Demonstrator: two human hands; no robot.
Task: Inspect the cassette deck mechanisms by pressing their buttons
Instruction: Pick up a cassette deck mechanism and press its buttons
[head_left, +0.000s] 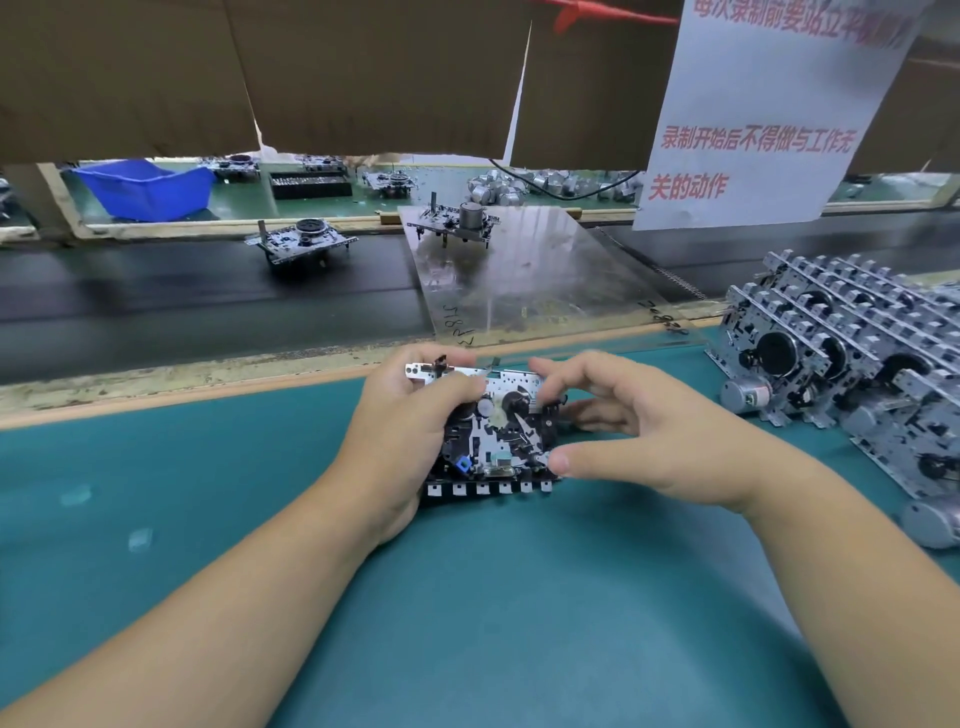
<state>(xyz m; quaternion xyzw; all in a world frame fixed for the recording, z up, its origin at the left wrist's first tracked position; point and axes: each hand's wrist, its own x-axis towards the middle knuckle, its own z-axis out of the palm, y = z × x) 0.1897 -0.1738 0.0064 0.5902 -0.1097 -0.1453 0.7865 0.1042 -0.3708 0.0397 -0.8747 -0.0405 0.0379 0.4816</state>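
A cassette deck mechanism (498, 436), metal and black plastic with a row of square button tabs along its near edge, is over the teal mat (208, 519). My left hand (400, 431) grips its left side, thumb over the top plate. My right hand (618, 421) is at its right side: the index finger touches the top near the black wheel and the thumb presses the lower right corner. The other right fingers are spread and lie behind the mechanism.
A stack of several finished mechanisms (852, 364) lies at the right. A clear acrylic sheet (530, 280) slopes onto the black conveyor belt (156, 306), which carries two more mechanisms (298, 241). A blue bin (145, 187) stands far left. A paper notice (769, 114) hangs at upper right.
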